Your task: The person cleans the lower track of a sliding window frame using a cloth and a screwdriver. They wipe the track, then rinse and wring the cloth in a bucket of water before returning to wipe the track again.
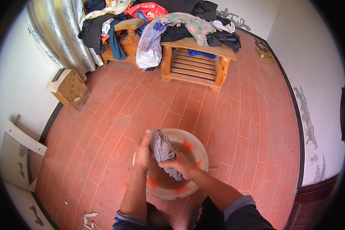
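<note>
A wet, bunched grey cloth (162, 148) is held over a round white basin (200, 175) with red patterning on its inside. Cloudy brownish water (164, 182) stands in the basin. My right hand (182, 165) grips the lower part of the cloth, thumb across its near side. At the cloth's upper left end is my left hand (143, 151), holding it from the side; this hand is slightly blurred and its fingers are partly hidden. The cloth's lower end hangs close above the water.
Beyond the basin, clothes (187, 24) heap over wooden furniture, including a slatted stand (195, 64). A cardboard box (70, 87) sits by the left wall, below a patterned curtain (64, 31). A white panel (24, 155) leans nearby. Scraps (89, 220) litter the tiled floor (109, 149).
</note>
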`<state>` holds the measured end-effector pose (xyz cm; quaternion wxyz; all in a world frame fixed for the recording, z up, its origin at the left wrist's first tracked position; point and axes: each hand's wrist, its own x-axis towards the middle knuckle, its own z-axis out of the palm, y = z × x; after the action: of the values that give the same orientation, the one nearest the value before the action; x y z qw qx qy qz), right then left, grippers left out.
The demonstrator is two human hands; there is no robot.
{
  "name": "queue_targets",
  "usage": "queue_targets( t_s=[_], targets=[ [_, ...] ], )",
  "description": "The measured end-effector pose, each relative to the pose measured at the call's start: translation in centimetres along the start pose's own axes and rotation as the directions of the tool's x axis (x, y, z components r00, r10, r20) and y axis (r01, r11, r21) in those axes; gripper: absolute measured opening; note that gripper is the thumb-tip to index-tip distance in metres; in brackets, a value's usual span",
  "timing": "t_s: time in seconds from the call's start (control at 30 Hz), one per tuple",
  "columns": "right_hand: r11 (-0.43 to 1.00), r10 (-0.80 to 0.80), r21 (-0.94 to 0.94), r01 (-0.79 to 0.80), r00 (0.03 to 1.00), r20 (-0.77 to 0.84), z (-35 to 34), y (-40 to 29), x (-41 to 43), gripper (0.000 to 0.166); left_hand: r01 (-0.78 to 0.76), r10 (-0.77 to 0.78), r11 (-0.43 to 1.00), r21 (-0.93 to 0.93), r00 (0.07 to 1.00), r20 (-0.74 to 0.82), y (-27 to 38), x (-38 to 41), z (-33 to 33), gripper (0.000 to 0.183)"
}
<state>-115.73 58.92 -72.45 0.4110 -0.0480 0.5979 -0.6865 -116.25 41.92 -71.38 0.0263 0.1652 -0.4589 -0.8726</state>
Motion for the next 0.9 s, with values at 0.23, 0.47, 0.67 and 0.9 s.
queue_targets(
  t_s=[0.23,0.47,0.67,0.9],
  targets=[
    [0.689,-0.074,0.674,-0.266,0.900,0.430,0.8,-1.1,-2.8,0.035,0.177,0.022,0.856,-0.485,0.926,0.377,-1.1,0.5,-0.9,0.101],
    [0.681,-0.087,0.621,-0.388,0.799,0.595,0.8,1.2,-2.5,0.060,0.144,0.230,0.806,-0.574,0.817,0.529,-0.9,-1.1,0.6,0.089],
    [0.790,-0.003,0.512,-0.337,0.834,0.552,0.6,1.0,-2.6,0.051,0.224,0.249,0.776,-0.590,0.750,0.613,-1.0,0.2,-1.0,0.039],
    [0.978,0.099,0.164,-0.127,0.981,0.167,2.0,-0.9,-2.4,0.030,0.137,-0.078,0.965,-0.223,0.964,0.253,0.5,-0.7,0.6,0.015]
  ],
)
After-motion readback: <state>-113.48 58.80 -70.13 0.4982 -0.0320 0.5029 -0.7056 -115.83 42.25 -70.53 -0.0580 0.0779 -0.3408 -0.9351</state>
